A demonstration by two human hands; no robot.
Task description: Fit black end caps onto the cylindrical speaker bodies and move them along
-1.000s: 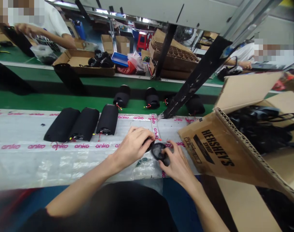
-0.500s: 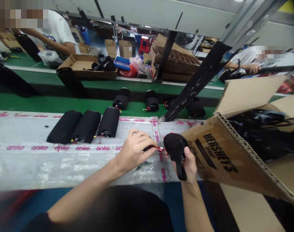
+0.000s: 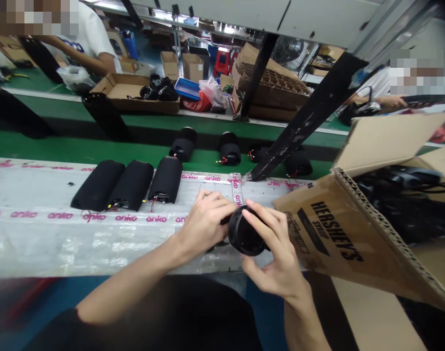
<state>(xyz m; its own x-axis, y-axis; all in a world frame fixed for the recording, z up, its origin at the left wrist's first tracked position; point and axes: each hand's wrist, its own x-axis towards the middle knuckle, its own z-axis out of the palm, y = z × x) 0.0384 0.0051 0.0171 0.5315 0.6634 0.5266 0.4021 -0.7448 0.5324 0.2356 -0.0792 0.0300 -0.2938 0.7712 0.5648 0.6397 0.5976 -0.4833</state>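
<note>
A round black cylindrical housing (image 3: 245, 230) with a ribbed open end is held up in front of me, over the plastic-covered bench (image 3: 61, 239). My right hand (image 3: 275, 256) wraps its near side, with fingers around the rim. My left hand (image 3: 208, 224) grips the far side, where a small part with wiring is hidden behind my fingers. Three black fabric-covered cylinders (image 3: 132, 185) lie to the left on the sheet, with red and yellow wires at their ends.
A cardboard Hershey's box (image 3: 332, 229) holding black cabled items stands at my right. Several upright black cylinders (image 3: 230, 148) sit on the green belt beyond a black diagonal strut (image 3: 310, 117). A co-worker's sleeve (image 3: 92, 29) shows at the back left, and another person's hand (image 3: 391, 101) at the right.
The black housing has gone from upright in my right hand to held between both hands, open end facing me. My left hand has closed in on it from the left.
</note>
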